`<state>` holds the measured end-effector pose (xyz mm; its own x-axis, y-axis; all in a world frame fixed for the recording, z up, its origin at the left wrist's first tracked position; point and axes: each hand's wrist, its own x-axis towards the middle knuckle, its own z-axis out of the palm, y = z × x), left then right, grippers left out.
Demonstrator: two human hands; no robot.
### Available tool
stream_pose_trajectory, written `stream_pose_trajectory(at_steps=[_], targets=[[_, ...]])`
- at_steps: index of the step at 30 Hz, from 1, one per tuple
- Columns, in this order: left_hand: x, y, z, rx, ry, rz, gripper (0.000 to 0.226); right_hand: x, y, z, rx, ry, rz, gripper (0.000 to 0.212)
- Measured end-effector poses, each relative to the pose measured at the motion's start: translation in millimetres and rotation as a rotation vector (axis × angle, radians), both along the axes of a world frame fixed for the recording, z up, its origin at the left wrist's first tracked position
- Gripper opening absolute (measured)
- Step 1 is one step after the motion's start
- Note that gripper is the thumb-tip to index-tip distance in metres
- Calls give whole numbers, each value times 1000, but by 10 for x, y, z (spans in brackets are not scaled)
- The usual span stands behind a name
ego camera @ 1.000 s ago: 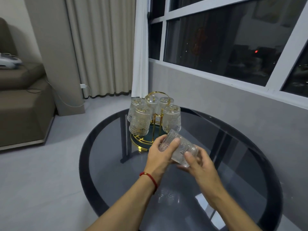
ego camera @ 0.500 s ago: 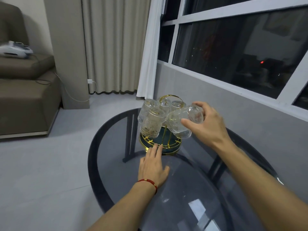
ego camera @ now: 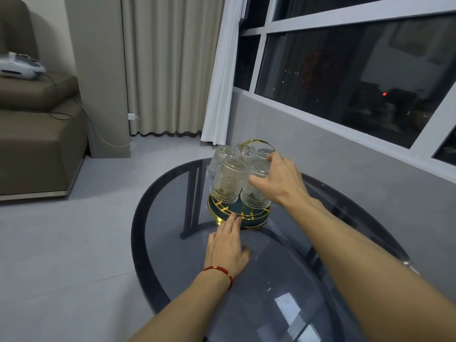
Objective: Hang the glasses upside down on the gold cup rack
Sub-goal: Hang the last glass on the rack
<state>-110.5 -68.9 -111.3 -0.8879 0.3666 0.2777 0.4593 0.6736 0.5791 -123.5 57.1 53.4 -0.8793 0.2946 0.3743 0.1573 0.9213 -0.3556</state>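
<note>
The gold cup rack (ego camera: 258,140), with a ring handle and a round teal-and-gold base, stands at the far side of the dark glass table (ego camera: 283,280). Several clear embossed glasses hang on it upside down, among them a front-left glass (ego camera: 228,182) and a front-right glass (ego camera: 255,193). My right hand (ego camera: 278,181) is curled at the rack's right side, thumb against the front-right glass; the glass it holds is almost wholly hidden behind the hand. My left hand (ego camera: 225,250) lies flat on the table, fingertips touching the base's front rim.
A grey wall under a dark window runs close behind the table on the right. Curtains (ego camera: 167,65) hang at the back. A brown sofa (ego camera: 37,134) with a white device on it stands at the left, across bare grey floor.
My left hand let go of the glass and came down flat by the rack's base. My right hand carried the glass up and in to the rack's right side, turning it from sideways toward the pegs.
</note>
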Motion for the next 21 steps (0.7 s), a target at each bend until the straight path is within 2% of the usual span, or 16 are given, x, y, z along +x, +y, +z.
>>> stream_pose_trajectory(at_steps=[3, 9, 15, 21], targets=[[5, -2, 2, 0, 8, -3, 79, -18, -57, -37, 20, -27, -23, 72], [8, -8, 15, 9, -11, -10, 77, -13, -72, -203, 71, -5, -12, 49], [22, -19, 23, -23, -8, -12, 76, 10, -35, -268, 195, -17, 5, 60], [98, -71, 61, 11, -18, -23, 73, 379, 62, -424, 78, 58, 76, 66]])
